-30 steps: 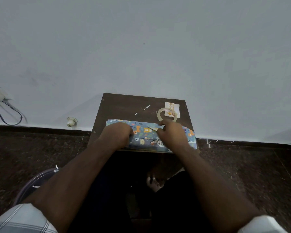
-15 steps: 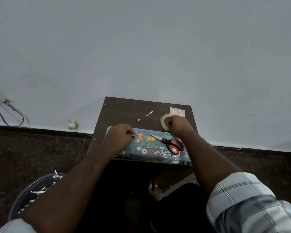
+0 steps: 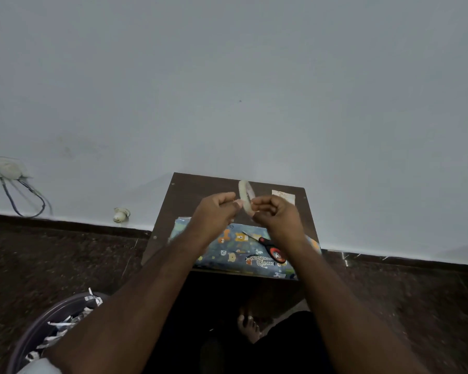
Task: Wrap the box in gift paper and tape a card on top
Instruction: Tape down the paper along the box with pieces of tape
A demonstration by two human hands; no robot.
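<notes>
Head view. Both forearms reach forward over the small dark table (image 3: 200, 190), with the hands raised above it and brought close together. The right hand (image 3: 277, 215) has its fingers curled around the lower part of the tape roll (image 3: 246, 194), holding the ring upright and edge-on to the camera. The left hand (image 3: 216, 211) is curled as well, thumb and forefinger meeting at the roll's near edge in a pinch; whether it has hold of a loose tape end cannot be made out through the blur.

The wrapped box (image 3: 235, 252) lies flat along the table's near edge, below the hands. It is covered in blue paper printed with cartoon animals, and the forearms hide part of each end. A pair of scissors (image 3: 268, 245) with red and black handles rests on top of the box, right of centre, blades pointing left. The card (image 3: 283, 195), pale with faint markings, lies flat on the table at the far right corner, just behind the right hand, apart from the box.

A bin (image 3: 54, 327) holding paper scraps stands on the floor at lower left
</notes>
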